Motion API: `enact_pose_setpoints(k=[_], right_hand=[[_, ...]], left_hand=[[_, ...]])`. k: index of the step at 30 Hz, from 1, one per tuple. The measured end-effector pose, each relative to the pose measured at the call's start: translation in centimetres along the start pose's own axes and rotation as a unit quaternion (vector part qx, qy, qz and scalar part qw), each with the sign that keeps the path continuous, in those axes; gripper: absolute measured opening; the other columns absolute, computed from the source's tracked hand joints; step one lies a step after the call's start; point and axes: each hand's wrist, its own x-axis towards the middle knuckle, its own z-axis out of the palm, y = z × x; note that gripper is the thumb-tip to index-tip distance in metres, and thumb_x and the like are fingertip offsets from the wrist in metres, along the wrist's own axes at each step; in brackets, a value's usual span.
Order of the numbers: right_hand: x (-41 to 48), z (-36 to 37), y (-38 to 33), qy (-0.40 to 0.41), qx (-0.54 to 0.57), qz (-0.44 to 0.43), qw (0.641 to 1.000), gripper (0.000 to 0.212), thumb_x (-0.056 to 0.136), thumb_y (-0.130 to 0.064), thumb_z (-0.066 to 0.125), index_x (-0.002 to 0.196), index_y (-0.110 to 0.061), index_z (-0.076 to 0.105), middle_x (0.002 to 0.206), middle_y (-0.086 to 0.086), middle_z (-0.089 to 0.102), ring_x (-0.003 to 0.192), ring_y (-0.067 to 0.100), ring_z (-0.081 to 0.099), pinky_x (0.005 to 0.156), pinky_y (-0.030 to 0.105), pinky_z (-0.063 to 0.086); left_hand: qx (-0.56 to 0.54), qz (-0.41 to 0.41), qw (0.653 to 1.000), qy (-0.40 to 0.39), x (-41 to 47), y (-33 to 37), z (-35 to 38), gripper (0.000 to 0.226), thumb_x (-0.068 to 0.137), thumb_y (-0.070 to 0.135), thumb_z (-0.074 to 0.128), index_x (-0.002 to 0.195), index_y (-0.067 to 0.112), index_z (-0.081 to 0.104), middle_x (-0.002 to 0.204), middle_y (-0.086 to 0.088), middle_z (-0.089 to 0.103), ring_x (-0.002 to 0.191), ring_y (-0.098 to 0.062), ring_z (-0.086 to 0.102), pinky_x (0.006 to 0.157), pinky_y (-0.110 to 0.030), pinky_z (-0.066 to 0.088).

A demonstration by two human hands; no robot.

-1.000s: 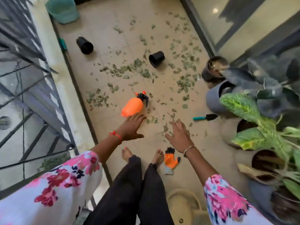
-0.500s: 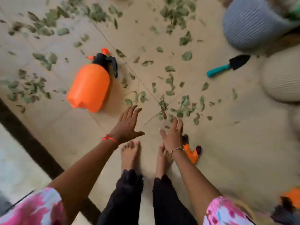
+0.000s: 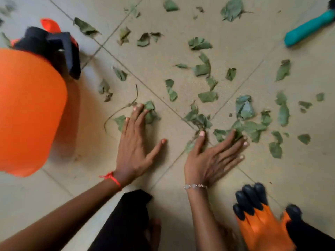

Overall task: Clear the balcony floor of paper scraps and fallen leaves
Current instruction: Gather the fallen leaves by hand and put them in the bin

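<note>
Head view, looking straight down at the tiled floor.

- Green leaves are lying scattered over the tiles, thickest in the middle and toward the right of the view.
- Left hand is lying flat on the floor with its fingers straight and close together and its thumb stretched out to the side, gripping nothing. Its fingertips are pressing on a small clump of leaves, with a thin bare stem lying just beside it.
- Right hand is lying low over the floor with its fingers straight and fanned apart, also gripping nothing. Its fingertips are touching the near edge of a loose heap of leaves.
- A red thread is sitting on the left wrist and a thin bracelet on the right.
- An orange sprayer with a black head is lying on its side at the left, near the left hand but apart from it.
- An orange and black glove is lying on the floor just beside the right forearm.
- A teal tool handle is showing at the top right, well apart from both hands.
</note>
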Motion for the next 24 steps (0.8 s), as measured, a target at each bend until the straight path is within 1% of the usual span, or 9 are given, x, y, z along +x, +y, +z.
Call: enact_pose_setpoints(k=[3,7,11,13,15,17,20,22,24], right_hand=[[0.2,0.4,-1.6,-0.007,-0.011,-0.053,0.999,0.063,0.095,-0.051,0.024,0.145,-0.011,0.026,0.152,0.018,0.023,0.143,0.028,0.016,0.116,0.045,0.015],[0.4,0.7,-2.5,0.004,-0.002,-0.076,0.997,0.055,0.095,-0.044,0.029,0.142,-0.015,0.03,0.152,0.015,0.024,0.144,0.027,0.016,0.116,0.046,0.015],[1.4,1.3,-3.1,0.026,0.037,-0.124,0.991,0.053,0.094,-0.042,0.029,0.139,-0.015,0.036,0.15,0.013,0.03,0.141,0.026,0.023,0.114,0.046,0.016],[2.2,1.8,-4.5,0.044,0.056,-0.136,0.988,0.052,0.093,-0.04,0.032,0.136,-0.013,0.042,0.147,0.015,0.035,0.139,0.028,0.03,0.113,0.046,0.019],[2.4,1.6,-5.5,0.028,0.078,-0.154,0.985,0.049,0.093,-0.038,0.034,0.134,-0.014,0.046,0.146,0.015,0.037,0.138,0.029,0.03,0.113,0.045,0.017],[2.4,1.1,-5.5,-0.02,0.156,-0.193,0.968,0.046,0.094,-0.034,0.033,0.133,-0.015,0.047,0.145,0.012,0.04,0.139,0.027,0.028,0.115,0.046,0.017],[3.2,-0.3,-4.5,-0.065,0.361,-0.192,0.91,0.043,0.094,-0.03,0.035,0.129,-0.009,0.05,0.139,0.011,0.047,0.136,0.025,0.035,0.111,0.04,0.03],[4.5,-1.3,-3.2,-0.001,0.415,-0.149,0.898,0.041,0.093,-0.027,0.039,0.124,-0.003,0.053,0.135,0.017,0.05,0.132,0.029,0.041,0.107,0.032,0.035],[6.1,-2.3,-1.5,0.083,0.402,-0.095,0.907,0.04,0.092,-0.025,0.042,0.12,0.002,0.053,0.135,0.022,0.048,0.132,0.033,0.039,0.107,0.032,0.032]], left_hand=[[0.0,-0.001,1.0,0.013,0.2,-0.5,0.2,0.076,0.085,0.052,0.049,0.145,0.014,0.023,0.154,-0.007,0.026,0.144,-0.016,0.019,0.119,-0.031,0.011],[0.005,0.007,0.999,0.049,0.5,-0.6,0.5,0.071,0.085,0.052,0.047,0.143,0.018,0.027,0.153,-0.001,0.028,0.143,-0.012,0.021,0.115,-0.038,0.021],[0.014,0.049,0.997,0.064,2.2,-0.6,1.3,0.07,0.086,0.053,0.045,0.142,0.016,0.028,0.15,-0.002,0.032,0.14,-0.006,0.02,0.114,-0.03,0.018],[0.015,0.069,0.996,0.054,3.8,-0.2,1.4,0.07,0.086,0.051,0.044,0.141,0.01,0.032,0.148,-0.007,0.036,0.138,-0.01,0.023,0.113,-0.026,0.015],[0.014,0.08,0.996,0.035,4.5,0.3,1.2,0.071,0.086,0.05,0.043,0.141,0.006,0.035,0.146,-0.011,0.038,0.136,-0.016,0.027,0.114,-0.029,0.018],[-0.024,0.093,0.995,0.001,4.7,1.0,1.0,0.073,0.084,0.051,0.043,0.142,0.007,0.033,0.147,-0.01,0.036,0.135,-0.019,0.032,0.112,-0.034,0.027],[-0.108,0.133,0.984,-0.045,5.0,1.6,0.5,0.075,0.081,0.05,0.043,0.144,0.013,0.027,0.151,-0.004,0.027,0.134,-0.014,0.032,0.11,-0.033,0.033],[-0.137,0.153,0.978,-0.044,5.3,1.7,0.0,0.075,0.08,0.05,0.044,0.143,0.015,0.027,0.151,0.0,0.024,0.132,-0.007,0.028,0.109,-0.029,0.031],[-0.142,0.166,0.975,-0.04,5.8,1.8,-0.3,0.074,0.078,0.05,0.044,0.142,0.015,0.03,0.152,0.003,0.021,0.133,-0.002,0.022,0.109,-0.026,0.026]])
